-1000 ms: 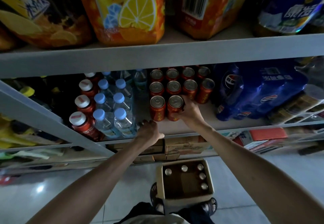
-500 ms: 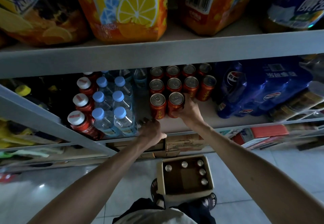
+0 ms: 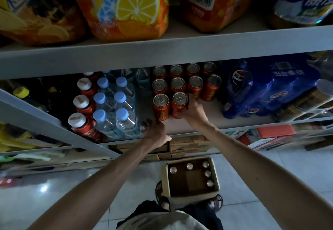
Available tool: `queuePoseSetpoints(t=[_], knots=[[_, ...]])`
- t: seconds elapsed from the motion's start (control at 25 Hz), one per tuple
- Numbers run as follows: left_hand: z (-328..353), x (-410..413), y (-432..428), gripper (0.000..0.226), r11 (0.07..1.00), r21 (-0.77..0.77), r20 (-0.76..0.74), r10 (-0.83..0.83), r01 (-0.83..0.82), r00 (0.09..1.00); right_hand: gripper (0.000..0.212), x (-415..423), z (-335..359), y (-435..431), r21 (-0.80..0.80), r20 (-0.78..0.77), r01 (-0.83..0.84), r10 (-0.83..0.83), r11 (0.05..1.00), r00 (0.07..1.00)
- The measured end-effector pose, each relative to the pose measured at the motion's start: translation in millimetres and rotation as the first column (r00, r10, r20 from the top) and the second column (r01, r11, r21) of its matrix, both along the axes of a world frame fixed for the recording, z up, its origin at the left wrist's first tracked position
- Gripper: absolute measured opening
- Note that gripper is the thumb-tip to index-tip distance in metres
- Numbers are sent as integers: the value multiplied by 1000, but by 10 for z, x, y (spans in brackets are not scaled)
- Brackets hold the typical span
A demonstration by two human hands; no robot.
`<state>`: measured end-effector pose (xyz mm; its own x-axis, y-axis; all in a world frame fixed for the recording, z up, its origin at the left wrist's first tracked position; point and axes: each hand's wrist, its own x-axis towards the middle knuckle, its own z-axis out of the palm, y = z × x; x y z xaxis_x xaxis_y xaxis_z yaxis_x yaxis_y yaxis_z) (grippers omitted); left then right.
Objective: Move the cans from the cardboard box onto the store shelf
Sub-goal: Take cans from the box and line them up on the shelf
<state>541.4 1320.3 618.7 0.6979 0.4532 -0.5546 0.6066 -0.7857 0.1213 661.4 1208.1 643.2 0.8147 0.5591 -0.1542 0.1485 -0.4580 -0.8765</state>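
Red cans with silver tops stand in rows on the grey store shelf (image 3: 207,124). My right hand (image 3: 193,110) wraps around the front right can (image 3: 179,102), which stands on the shelf beside another front can (image 3: 161,103). My left hand (image 3: 155,132) rests on the shelf's front edge just left of these cans, fingers loosely curled, holding nothing. On the floor by my feet sits the open cardboard box (image 3: 165,181), with several cans (image 3: 207,173) along its back and right sides.
Water bottles with blue caps (image 3: 119,111) and red bottles with white caps (image 3: 81,120) stand left of the cans. Blue soda packs (image 3: 266,89) lie to the right. Orange drink packs (image 3: 126,8) fill the shelf above. Cardboard cartons (image 3: 187,146) sit under the shelf.
My right hand has kept its hold on the front right can, which stays in place on the shelf. My left hand has barely shifted on the shelf edge. The view has tilted slightly.
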Motion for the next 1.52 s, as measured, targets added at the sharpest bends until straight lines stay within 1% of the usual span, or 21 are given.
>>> queuePoseSetpoints(t=[0.08,0.16,0.2,0.28,0.32,0.4,0.44,0.48,0.52,0.6,0.64,0.72,0.76,0.84,0.88,0.96,1.08,1.16,1.24,1.4,1.52], knots=[[13,-5,-5,102,1000,15,-22,-1,1,1000,76,-5,5,-1,-9,0,7,-7,1000,1000],[60,-26,-10,96,1000,0,-31,0,0,1000,78,-21,3,-30,-30,8,14,-14,999,1000],[105,-51,-18,88,1000,-22,-31,0,0,1000,80,-38,-2,-57,-43,18,18,-17,999,1000],[245,-141,-63,61,997,-6,11,-76,76,997,82,-103,-14,-166,-50,35,40,-39,998,999],[299,-185,-99,45,984,77,68,-165,159,984,76,-145,-24,-249,-40,46,71,-70,997,997],[421,-267,-216,27,907,296,203,-365,298,909,54,-240,-54,-489,-38,74,146,-143,989,987],[468,-272,-297,22,883,338,261,-421,326,869,42,-290,-71,-645,-50,91,170,-165,984,982],[484,-245,-397,21,871,344,313,-460,352,831,32,-331,-107,-820,-71,97,173,-166,982,981],[488,-199,-506,20,866,310,341,-487,392,804,24,-377,-141,-1001,-96,87,167,-159,981,983],[454,-75,-708,21,887,130,357,-458,442,814,15,-446,-269,-1347,-146,35,161,-158,976,987],[389,-5,-824,23,901,-2,330,-409,434,851,13,-476,-353,-1540,-163,0,174,-176,971,984],[173,89,-1043,23,896,-285,210,-289,341,934,17,-552,-557,-1902,-229,-69,210,-232,950,970],[32,104,-1139,23,878,-394,132,-240,273,962,15,-604,-670,-2074,-271,-109,229,-266,935,958],[-276,110,-1280,21,844,-522,-44,-172,125,984,9,-725,-960,-2397,-331,-214,261,-342,907,915],[-407,86,-1317,18,833,-550,-120,-147,58,982,12,-795,-1104,-2522,-356,-266,270,-374,895,888],[-712,70,-1381,10,823,-568,-211,-105,-35,972,18,-909,-1389,-2729,-396,-329,287,-427,872,843],[-1380,64,-1441,8,837,-534,-317,-69,-118,946,15,-1063,-1923,-2912,-408,-387,306,-467,860,796],[-1922,59,-1464,9,854,-499,-367,-55,-147,929,16,-1134,-2410,-2927,-422,-393,302,-472,855,789],[-2435,62,-1438,14,872,-448,-398,3,-198,917,23,-1189,-2924,-2865,-438,-400,243,-430,865,809],[-3829,15,-1261,39,910,-342,-462,56,-236,885,40,-1352,-4364,-2573,-455,-435,80,-300,887,849],[-4911,-178,-1054,60,926,-275,-472,102,-257,876,46,-1458,-5403,-2284,-484,-382,26,-238,874,893]])
